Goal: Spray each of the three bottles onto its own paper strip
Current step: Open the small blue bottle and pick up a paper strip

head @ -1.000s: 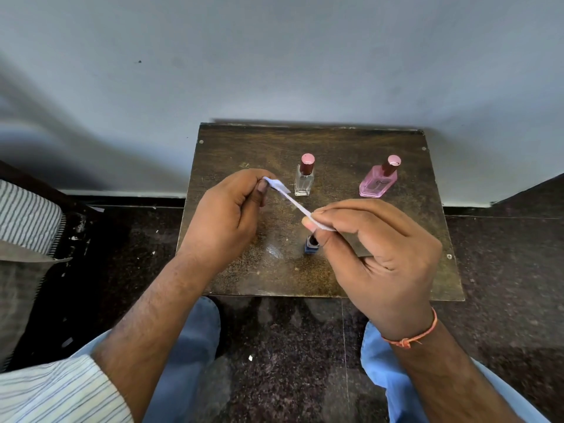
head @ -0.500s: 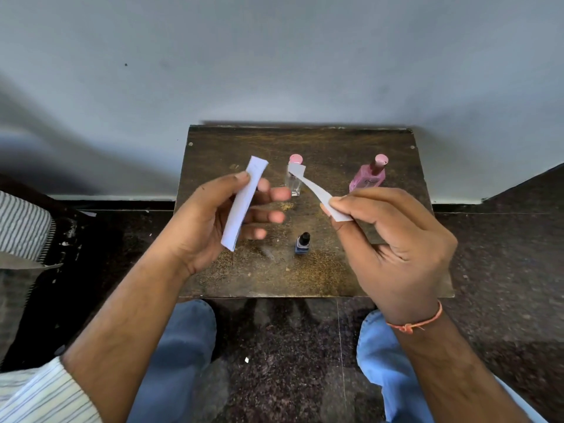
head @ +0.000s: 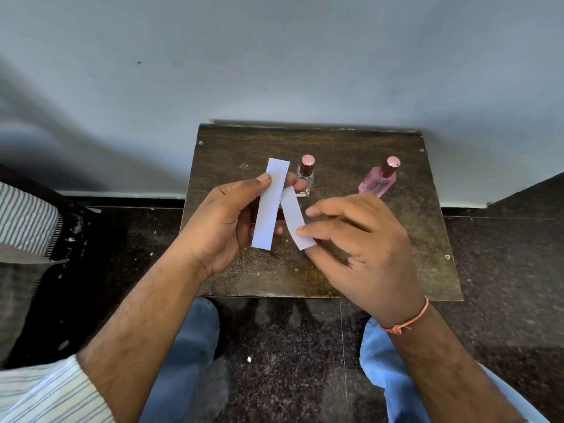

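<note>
Pink bottle (head: 377, 184), label unreadable.

Matt white paper strips (head: 270, 206), glossy glass bottles (head: 305, 176), worn dull wooden table (head: 427, 239).

place: home room; cues: small worn wooden table (head: 433, 270) against plain wall (head: 274, 56); dark stone floor (head: 503, 285)

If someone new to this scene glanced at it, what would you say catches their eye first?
Two white paper strips held up mid-frame: the left hand grips the longer paper strip, and the right hand pinches the lower end of the shorter paper strip leaning against it. Behind them on the small dark wooden table stand a clear bottle and, to its right, a pink bottle, both with pink caps.
</note>
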